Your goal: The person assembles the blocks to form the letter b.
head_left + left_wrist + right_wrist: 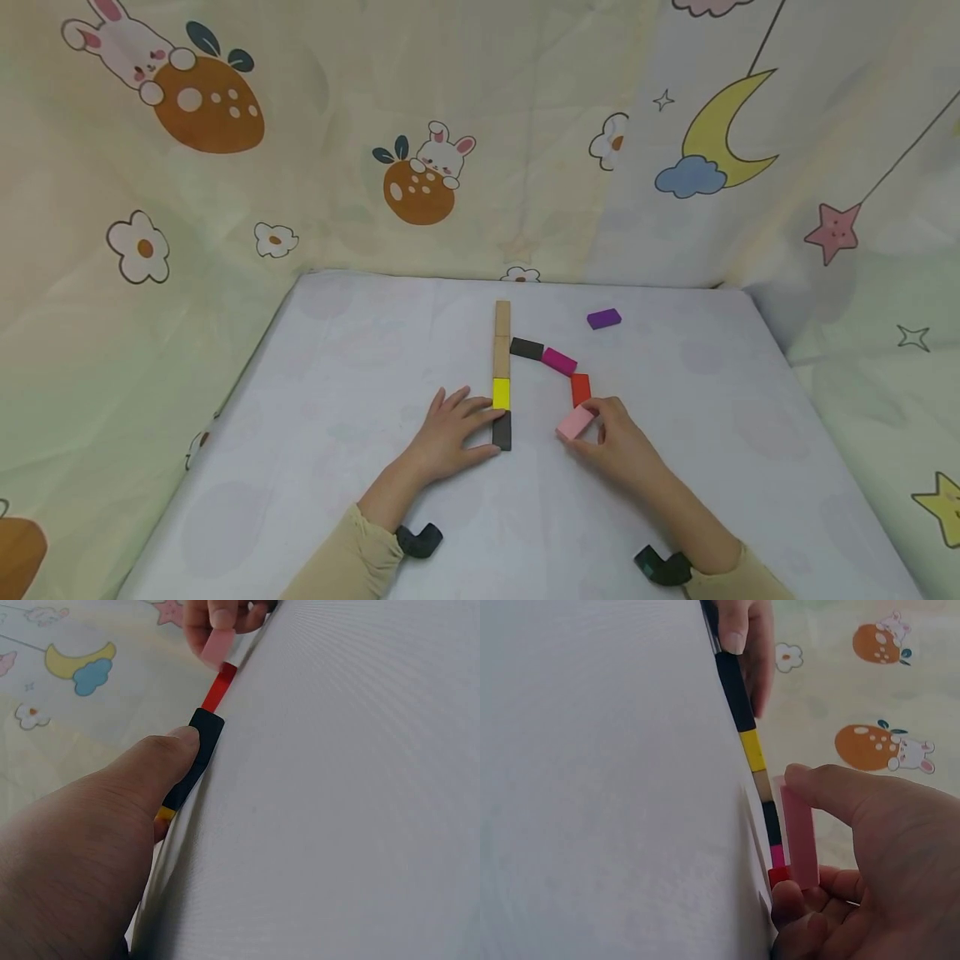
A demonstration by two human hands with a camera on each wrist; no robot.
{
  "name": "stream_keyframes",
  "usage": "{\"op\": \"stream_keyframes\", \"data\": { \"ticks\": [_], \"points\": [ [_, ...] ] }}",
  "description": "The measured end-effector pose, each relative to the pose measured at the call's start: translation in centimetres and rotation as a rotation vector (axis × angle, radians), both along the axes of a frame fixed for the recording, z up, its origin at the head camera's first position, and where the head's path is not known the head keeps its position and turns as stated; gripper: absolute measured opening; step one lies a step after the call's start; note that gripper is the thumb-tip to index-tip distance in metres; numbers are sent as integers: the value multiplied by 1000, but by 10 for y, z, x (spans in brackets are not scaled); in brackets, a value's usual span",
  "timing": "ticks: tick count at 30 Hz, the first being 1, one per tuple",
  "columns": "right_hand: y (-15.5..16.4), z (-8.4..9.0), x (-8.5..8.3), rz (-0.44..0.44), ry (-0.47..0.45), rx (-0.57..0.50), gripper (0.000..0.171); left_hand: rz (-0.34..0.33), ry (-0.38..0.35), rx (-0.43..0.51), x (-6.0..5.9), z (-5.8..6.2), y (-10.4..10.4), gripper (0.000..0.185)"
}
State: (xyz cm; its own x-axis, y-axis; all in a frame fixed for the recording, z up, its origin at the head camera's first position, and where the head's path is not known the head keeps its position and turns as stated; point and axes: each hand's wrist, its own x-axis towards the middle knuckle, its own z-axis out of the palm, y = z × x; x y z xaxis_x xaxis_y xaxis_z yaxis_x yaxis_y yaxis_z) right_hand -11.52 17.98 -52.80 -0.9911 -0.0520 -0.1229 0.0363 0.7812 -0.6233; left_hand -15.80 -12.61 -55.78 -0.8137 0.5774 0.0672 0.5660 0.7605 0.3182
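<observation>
Both hands on blocks, white table (337, 375).
Right hand (618, 446) pinched the pink block (575, 423) between thumb and fingers, just below the red block (581, 389). Left hand (448, 433) lay with fingers straight, thumb and fingertips touching the dark grey block (502, 431) and the yellow block (501, 393).

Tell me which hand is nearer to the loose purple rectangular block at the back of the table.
Right. The right hand, pinching the pink block, lies nearly straight below the purple rectangular block; the left hand rests on the dark grey block, farther left.
</observation>
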Motion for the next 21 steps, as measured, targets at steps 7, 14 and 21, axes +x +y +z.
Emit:
{"op": "stream_keyframes", "data": {
  "ticks": [7, 14, 21],
  "points": [
    [-4, -9, -2, -2, 22, 90, 72, 2, 3, -10, 0, 0, 1, 57],
    [-10, -9, -2, -32, 36, 148, 75, 4, -6, -10, 0, 0, 1, 57],
    [-13, -6, -1, -36, 47, 161, 73, 4, -10, -10, -1, 0, 1, 57]
  ]
}}
